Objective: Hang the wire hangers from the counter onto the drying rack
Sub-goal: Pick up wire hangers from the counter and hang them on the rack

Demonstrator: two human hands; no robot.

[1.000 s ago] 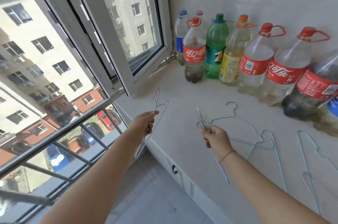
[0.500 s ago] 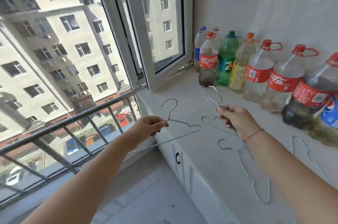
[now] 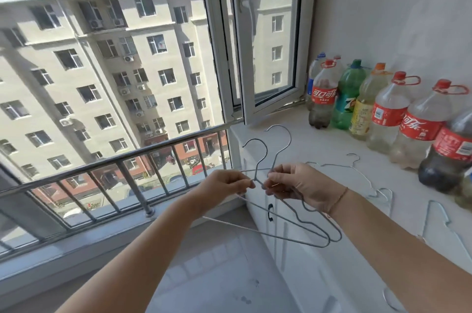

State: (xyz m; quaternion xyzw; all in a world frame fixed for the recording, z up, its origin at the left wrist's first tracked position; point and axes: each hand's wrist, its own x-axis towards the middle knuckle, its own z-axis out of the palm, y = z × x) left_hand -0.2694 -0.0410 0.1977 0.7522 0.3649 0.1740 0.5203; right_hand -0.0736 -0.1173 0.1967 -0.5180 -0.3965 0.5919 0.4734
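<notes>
Left hand [image 3: 224, 185] and right hand [image 3: 301, 185] each pinch a wire hanger [image 3: 258, 159] neck; best stack hooks aligned before leaving the surface [image 3: 319, 149].

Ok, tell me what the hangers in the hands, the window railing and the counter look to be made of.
Hangers: thin grey wire, probably coated steel; matte, bent into hooks.
Railing: likely stainless steel; round bars with bright glints.
Counter: pale, smooth slab, perhaps stone or composite; I can't tell which.
</notes>
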